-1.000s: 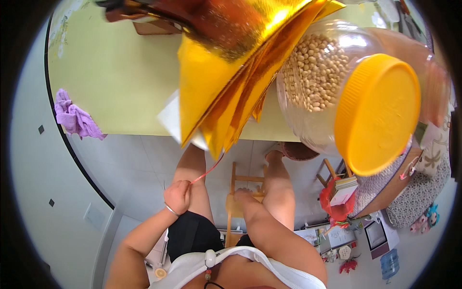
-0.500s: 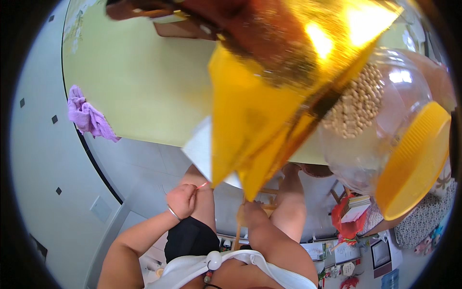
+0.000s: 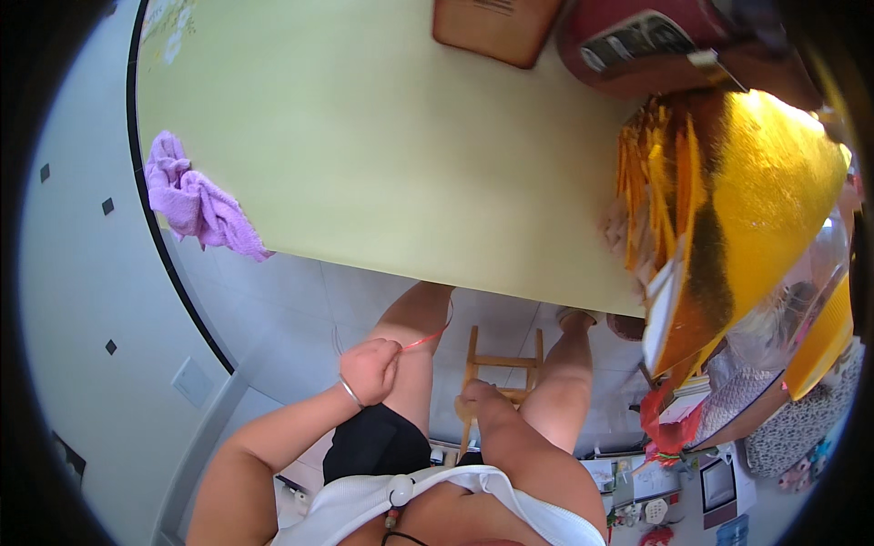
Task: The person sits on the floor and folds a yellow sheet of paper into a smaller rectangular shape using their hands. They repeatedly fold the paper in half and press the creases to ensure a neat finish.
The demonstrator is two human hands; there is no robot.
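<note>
My left hand (image 3: 369,371), with a silver bracelet at its wrist, is closed above my left thigh. From its pinched fingers runs a thin red string (image 3: 421,342), whose fine strand curves up toward the table edge. My right hand (image 3: 482,393) is lower and to the right, beside my right leg and over a wooden stool (image 3: 506,361). Its fingers look curled, and what they hold, if anything, is hidden. Both hands are below the front edge of the pale green table (image 3: 382,164).
Shiny gold foil sheets (image 3: 769,200), fringed at one side, loom close at the right. Behind them shows a clear jar with a yellow lid (image 3: 818,337). A purple towel (image 3: 196,196) hangs at the table's left corner. A brown box (image 3: 496,29) and dark red container (image 3: 628,45) stand farther back.
The gold foil has shifted to the right in view, uncovering more tabletop and the stool. It now hides most of the jar. My left hand appears slightly farther right, with more string showing.
</note>
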